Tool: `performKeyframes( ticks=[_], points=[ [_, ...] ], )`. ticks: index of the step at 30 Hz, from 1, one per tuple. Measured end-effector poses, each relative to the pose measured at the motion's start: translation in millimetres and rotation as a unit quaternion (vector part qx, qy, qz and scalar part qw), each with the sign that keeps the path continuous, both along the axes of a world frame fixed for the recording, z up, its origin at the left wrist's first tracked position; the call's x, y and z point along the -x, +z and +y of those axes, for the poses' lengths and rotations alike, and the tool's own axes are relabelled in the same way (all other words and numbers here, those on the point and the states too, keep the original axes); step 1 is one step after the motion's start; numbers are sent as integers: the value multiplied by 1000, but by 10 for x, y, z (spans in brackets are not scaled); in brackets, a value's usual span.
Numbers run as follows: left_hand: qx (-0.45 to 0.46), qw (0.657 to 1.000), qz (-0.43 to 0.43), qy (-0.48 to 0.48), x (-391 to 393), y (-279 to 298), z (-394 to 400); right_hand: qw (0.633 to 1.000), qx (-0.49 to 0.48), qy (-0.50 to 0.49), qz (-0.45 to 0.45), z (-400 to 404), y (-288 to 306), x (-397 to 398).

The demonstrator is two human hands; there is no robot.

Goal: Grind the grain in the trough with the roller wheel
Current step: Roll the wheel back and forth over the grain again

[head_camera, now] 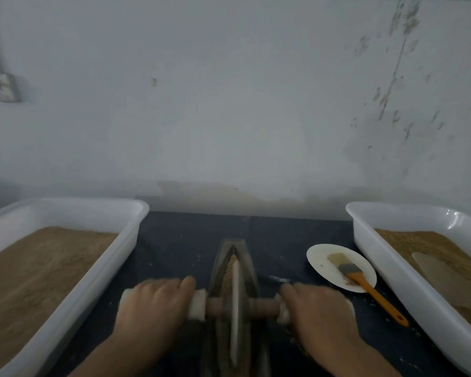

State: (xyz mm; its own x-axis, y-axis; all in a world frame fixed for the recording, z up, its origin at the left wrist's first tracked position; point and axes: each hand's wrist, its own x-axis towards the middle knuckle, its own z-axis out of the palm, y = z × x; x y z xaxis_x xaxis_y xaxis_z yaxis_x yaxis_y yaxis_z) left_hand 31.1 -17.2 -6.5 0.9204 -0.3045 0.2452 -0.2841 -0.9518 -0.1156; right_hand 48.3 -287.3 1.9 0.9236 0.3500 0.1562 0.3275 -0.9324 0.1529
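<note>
The roller wheel (235, 308) stands on edge in the narrow trough (252, 270) at the middle of the dark surface (174, 246), with grain (227, 276) heaped beside its rim. It looks heavy, stiff and prone to tipping sideways, so the axle's cloth-wrapped ends seem the right holds. The left hand (155, 303) curls around the left wrapped end, and the right hand (318, 308) grips the right one, both closed firmly.
</note>
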Motion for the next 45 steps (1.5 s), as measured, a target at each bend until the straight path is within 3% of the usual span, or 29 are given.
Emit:
performKeyframes(
  ticks=[2, 5, 10, 13, 16, 20, 25, 28, 35, 38, 41, 45],
  points=[
    [6, 997, -71, 21, -217, 38, -26, 996, 8, 20, -82, -51, 57, -184],
    [19, 996, -76, 40, -344, 32, -49, 993, 33, 33, -110, 72, 149, -300],
    [6, 998, -59, -7, 291, 30, -23, 997, 21, 36, -68, -87, 41, 256],
    [16, 992, -102, -73, 765, 59, -11, 989, -33, 87, -114, -210, -7, 678],
    [3, 989, -127, -77, 917, 46, 14, 985, -27, 111, -129, -271, -2, 812],
    [-6, 993, -109, -49, 544, 1, -4, 992, -18, 78, -100, -185, -57, 460],
    [-55, 987, -147, 46, -266, 57, -81, 991, -10, 27, -131, -43, -47, -362],
    [-51, 987, -139, 59, -442, 66, -82, 990, -10, 19, -140, 0, -32, -430],
    [3, 986, -153, -63, 616, 56, -39, 986, -36, 73, -148, -248, -63, 650],
    [-3, 980, -187, -63, 911, 7, -14, 988, -44, 72, -132, -334, -89, 885],
    [-10, 989, -142, -47, 663, 1, -42, 994, -34, 59, -88, -276, -142, 615],
    [-48, 989, -135, 26, -72, 25, -80, 991, 22, 11, -132, -112, -106, -148]
  ],
)
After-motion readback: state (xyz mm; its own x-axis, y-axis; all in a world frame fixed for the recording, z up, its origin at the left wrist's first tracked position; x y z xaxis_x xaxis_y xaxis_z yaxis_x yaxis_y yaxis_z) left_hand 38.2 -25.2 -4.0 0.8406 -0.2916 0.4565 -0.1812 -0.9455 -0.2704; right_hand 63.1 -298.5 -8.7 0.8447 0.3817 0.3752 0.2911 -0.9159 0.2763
